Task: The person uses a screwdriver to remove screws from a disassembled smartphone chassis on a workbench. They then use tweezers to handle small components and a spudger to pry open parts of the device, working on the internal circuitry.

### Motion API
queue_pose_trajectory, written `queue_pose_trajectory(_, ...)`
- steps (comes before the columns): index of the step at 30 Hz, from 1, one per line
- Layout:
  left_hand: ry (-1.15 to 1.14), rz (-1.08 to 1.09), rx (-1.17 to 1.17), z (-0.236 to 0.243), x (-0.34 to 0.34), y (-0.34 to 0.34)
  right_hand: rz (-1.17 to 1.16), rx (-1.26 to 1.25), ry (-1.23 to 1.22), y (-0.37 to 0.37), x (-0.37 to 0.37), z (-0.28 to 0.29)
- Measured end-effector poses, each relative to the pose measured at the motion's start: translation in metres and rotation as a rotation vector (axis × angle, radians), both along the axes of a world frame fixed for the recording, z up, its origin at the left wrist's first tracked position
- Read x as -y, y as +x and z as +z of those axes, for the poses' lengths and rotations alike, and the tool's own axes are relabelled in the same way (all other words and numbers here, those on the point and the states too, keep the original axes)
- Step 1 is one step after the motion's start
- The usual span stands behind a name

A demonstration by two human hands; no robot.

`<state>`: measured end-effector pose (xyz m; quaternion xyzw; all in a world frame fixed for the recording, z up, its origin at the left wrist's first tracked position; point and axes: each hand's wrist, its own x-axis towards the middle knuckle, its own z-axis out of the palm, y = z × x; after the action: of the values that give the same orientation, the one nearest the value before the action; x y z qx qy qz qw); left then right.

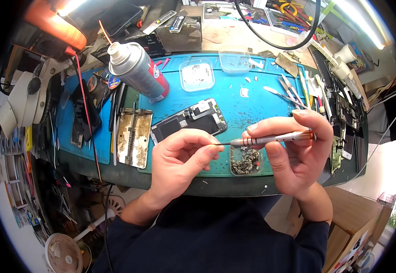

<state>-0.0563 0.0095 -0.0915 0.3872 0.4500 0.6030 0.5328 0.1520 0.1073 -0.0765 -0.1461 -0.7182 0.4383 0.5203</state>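
Note:
A slim silver precision screwdriver (275, 138) with orange rings lies level across my right hand (300, 157), whose fingers and thumb hold its handle. Its thin dark shaft points left, and the tip meets the pinched thumb and forefinger of my left hand (182, 161). Whether a tiny screw sits at that tip is hidden by the fingers. Behind my hands a phone screen assembly (191, 119) rests back side up on the blue mat (252, 107). Below the screwdriver stands a small clear box (245, 173) full of tiny metal screws and parts.
A spray can (138, 70) with a red straw stands at the left of the mat. Beside the phone is a metal holder clamp (134, 136). Clear plastic boxes (197, 76) sit farther back. Tweezers (283, 94) and brushes lie at the right. A cable (279, 45) arches over the back.

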Motion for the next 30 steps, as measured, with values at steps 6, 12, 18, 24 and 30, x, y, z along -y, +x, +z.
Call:
queue_pose_trajectory(6, -0.01, -0.025, -0.004, 0.0, 0.0, -0.001, -0.017, 0.045, 0.04, 0.002, -0.001, 0.0)
queue_pose_trajectory(12, -0.065, -0.093, -0.022, 0.0, 0.003, 0.0, 0.007, 0.152, 0.037, 0.012, 0.002, 0.006)
queue_pose_trajectory(18, 0.014, -0.024, -0.21, 0.0, -0.003, 0.004, -0.055, 0.19, 0.022, 0.013, 0.001, 0.01)
queue_pose_trajectory(24, 0.302, 0.089, -1.137, 0.005, -0.003, -0.005, -0.159, 0.261, 0.206, -0.002, -0.017, 0.015)
queue_pose_trajectory(30, 0.199, -0.01, -1.327, -0.003, -0.002, 0.001, -0.16, 0.406, 0.342, -0.024, -0.036, 0.003)
